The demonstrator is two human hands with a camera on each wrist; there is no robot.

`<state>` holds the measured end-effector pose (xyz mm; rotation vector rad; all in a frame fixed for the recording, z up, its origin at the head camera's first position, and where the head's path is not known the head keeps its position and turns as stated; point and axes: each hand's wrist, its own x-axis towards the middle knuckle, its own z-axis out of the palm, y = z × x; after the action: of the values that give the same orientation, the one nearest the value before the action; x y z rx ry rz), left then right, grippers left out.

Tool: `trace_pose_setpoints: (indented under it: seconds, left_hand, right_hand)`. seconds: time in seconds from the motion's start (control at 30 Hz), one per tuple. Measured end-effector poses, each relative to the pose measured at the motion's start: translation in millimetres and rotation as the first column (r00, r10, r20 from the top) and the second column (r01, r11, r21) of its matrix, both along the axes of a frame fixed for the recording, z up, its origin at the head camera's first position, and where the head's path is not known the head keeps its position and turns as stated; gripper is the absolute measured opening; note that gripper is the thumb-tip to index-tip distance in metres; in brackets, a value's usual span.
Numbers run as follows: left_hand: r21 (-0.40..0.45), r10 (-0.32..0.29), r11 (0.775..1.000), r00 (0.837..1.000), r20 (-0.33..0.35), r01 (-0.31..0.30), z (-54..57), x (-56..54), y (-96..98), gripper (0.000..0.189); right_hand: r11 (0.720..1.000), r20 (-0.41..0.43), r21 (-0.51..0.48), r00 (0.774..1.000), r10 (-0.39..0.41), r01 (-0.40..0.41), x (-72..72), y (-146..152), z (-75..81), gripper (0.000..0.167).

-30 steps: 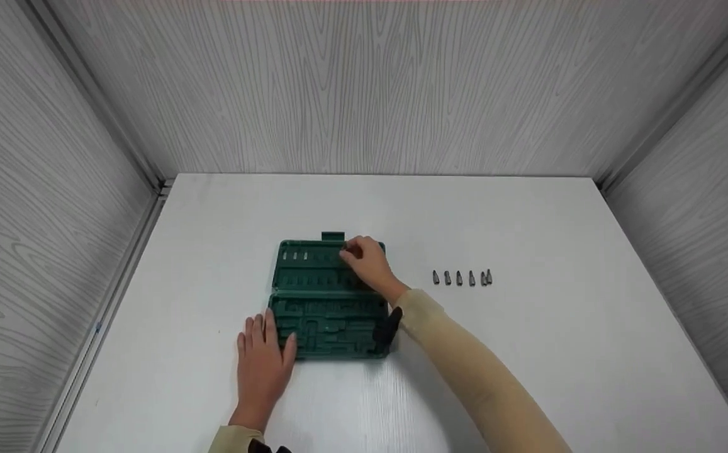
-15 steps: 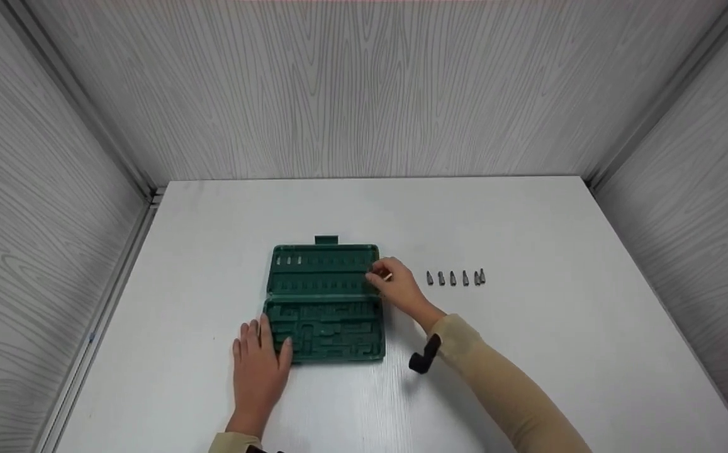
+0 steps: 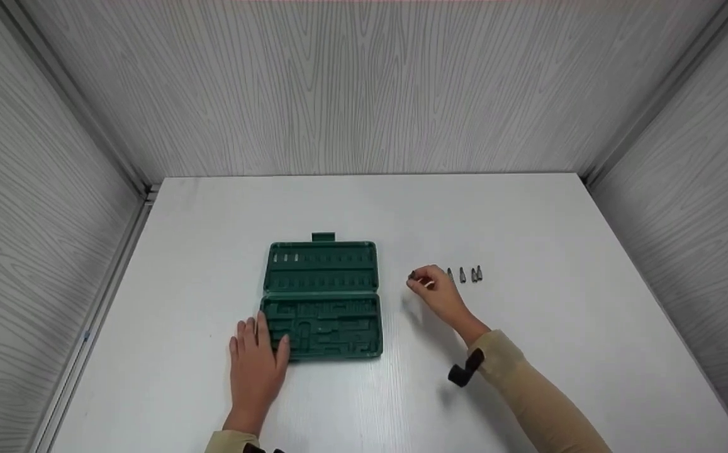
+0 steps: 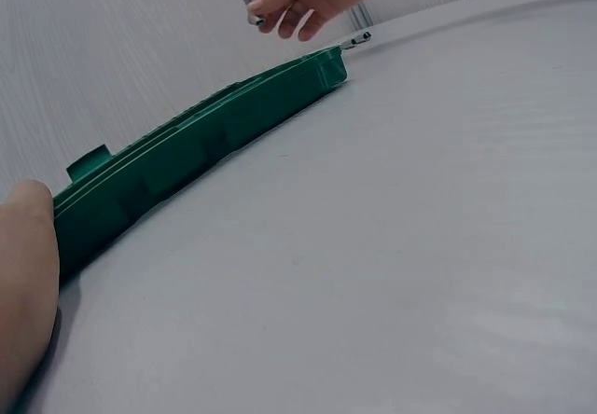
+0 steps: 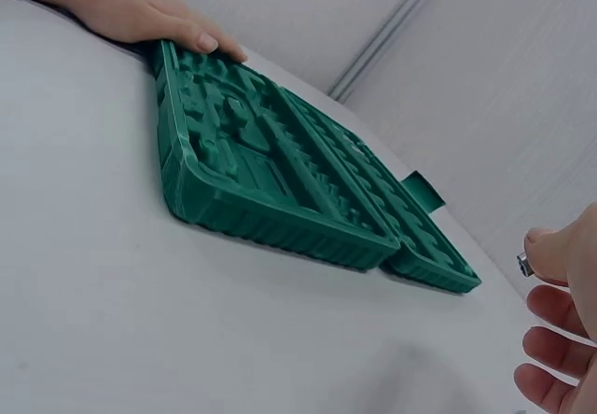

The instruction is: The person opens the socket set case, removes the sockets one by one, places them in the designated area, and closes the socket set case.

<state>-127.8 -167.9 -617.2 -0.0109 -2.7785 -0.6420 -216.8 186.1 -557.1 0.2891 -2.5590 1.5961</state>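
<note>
My right hand (image 3: 437, 292) pinches a small metal socket bit (image 4: 253, 10) between thumb and index finger, above the white table at the left end of a row of bits. In the right wrist view, the end of the bit peeks out past the thumb. An opened green plastic case (image 3: 321, 294) lies flat left of that hand. Three silvery bits (image 3: 285, 258) sit in the left slots of its upper half. My left hand (image 3: 255, 365), fingers extended, rests at the case's lower left edge, thumb along the front corner.
Several loose socket bits (image 3: 462, 275) stand in a row right of the case; my right hand covers part of the row. Grey wood-grain panels (image 3: 364, 88) enclose the table (image 3: 527, 220) at the back and both sides. The case's latch tab (image 3: 323, 237) sticks out at its far edge.
My right hand has moved right, from the case's upper half to the left end of the bit row, with a bit in its fingertips. The left hand stays at the case.
</note>
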Motion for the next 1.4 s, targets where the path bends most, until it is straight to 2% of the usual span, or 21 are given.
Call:
trace_pose_setpoints:
  seconds: [0.1,0.2,0.33,0.43,0.63,0.77,1.0,1.3,1.4]
  left_hand:
    - [0.001,-0.002,1.0,1.0,0.003,0.002,-0.1,-0.2,-0.3,0.074]
    - [0.005,-0.005,1.0,1.0,0.006,0.005,-0.4,-0.3,-0.1,0.074]
    - [0.011,-0.008,1.0,1.0,0.01,0.007,0.3,0.0,0.2,0.075]
    - [0.006,-0.005,1.0,1.0,0.007,0.005,1.3,0.1,-0.3,0.074]
    - [0.011,-0.013,1.0,1.0,0.006,0.013,3.0,-0.2,0.4,0.074]
    - [0.011,-0.013,1.0,1.0,0.015,0.013,2.8,0.7,1.1,0.074]
    - [0.006,-0.008,1.0,1.0,0.007,0.008,2.4,1.3,0.0,0.074]
    - [0.011,-0.01,1.0,1.0,0.011,0.01,3.0,1.5,-0.3,0.074]
    - [0.011,-0.009,1.0,1.0,0.014,0.009,2.4,1.5,-0.1,0.075]
  right_hand:
    - [1.0,-0.019,-0.015,1.0,-0.024,0.023,5.3,15.4,-1.9,0.013]
    - [0.999,-0.036,0.002,0.999,-0.039,0.04,17.9,25.2,12.4,0.013]
    - [0.996,-0.018,0.031,0.997,-0.078,0.079,23.4,45.5,12.5,0.016]
    - [0.993,0.005,0.037,0.993,-0.117,0.116,18.8,66.5,-3.8,0.018]
    - [0.973,0.018,0.102,0.978,-0.208,0.206,21.6,102.1,-9.7,0.018]
    - [0.952,0.031,0.165,0.964,-0.265,0.256,18.2,123.5,-11.7,0.021]
    - [0.932,0.09,0.228,0.947,-0.308,0.281,6.0,148.1,-13.9,0.026]
    - [0.917,0.163,0.298,0.932,-0.323,0.265,-7.7,155.9,-22.9,0.028]
    - [0.918,0.171,0.308,0.934,-0.314,0.252,-11.2,155.3,-23.6,0.028]
